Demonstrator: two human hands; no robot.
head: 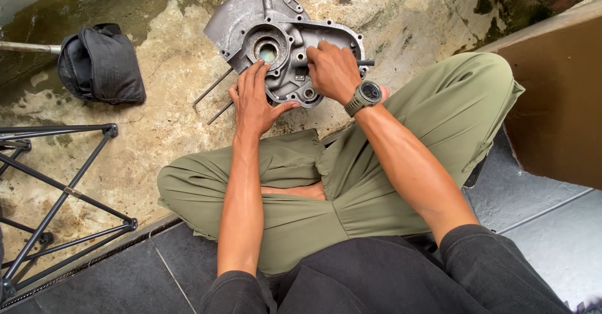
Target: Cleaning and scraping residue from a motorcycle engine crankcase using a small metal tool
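while the grey metal engine casing (285, 44) lies flat on the stained concrete floor (157, 138), just ahead of the person's crossed legs, both hands work on its near side. the left hand (254, 101) rests spread on the casing's lower left edge, fingers loose and extended toward the round bearing opening (268, 52), pressing rather than gripping anything, as if to steady the part. the right hand (333, 70) is curled over the casing's right half, fingers clenched around a dark slim tool (365, 63) whose end pokes out past the knuckles; what its tip meets is hidden under the hand. a dark wristwatch (367, 94) sits on that wrist. the step in hand looks like working a fastener or fitting on the casing with the tool while the other hand braces it. the next move seems to call for firm downward pressure from the bracing hand so the casing doesn't spin or slide on the rough floor. two thin metal rods (213, 97) jut from under the casing's left edge. farther left lies a black bag (100, 63), and a black metal frame (56, 195) stands at the near left.
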